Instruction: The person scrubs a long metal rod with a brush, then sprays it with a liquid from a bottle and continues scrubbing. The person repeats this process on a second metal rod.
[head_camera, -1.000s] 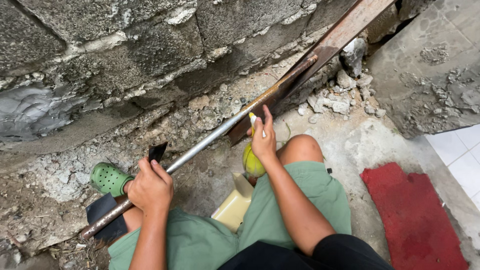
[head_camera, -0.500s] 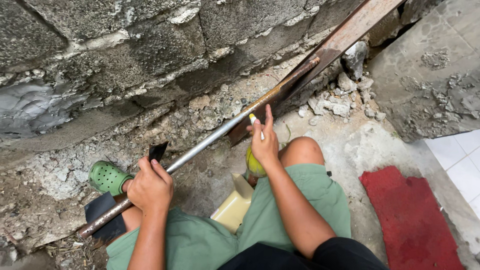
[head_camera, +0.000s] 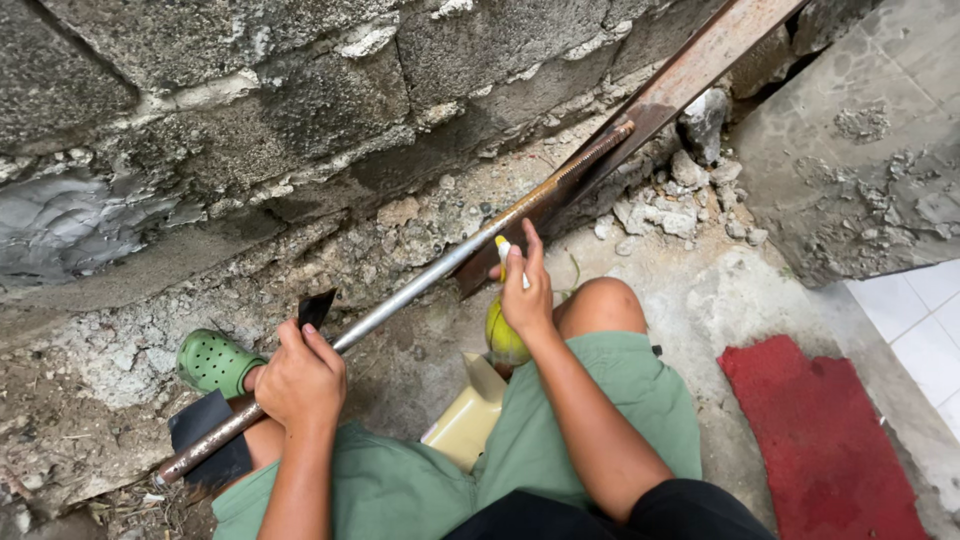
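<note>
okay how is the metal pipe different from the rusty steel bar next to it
The metal pipe is round, slim and mostly silver-grey; the rusty bar is flat, wider and brown. The left hand grips the pipe; no hand touches the bar. Both slant up to the right along the block wall.

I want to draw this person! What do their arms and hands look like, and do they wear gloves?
No gloves: the left hand and right hand are bare, and both forearms are bare too, with no sleeves showing. No watch or rings show. Below are green shorts and a green clog.
</note>
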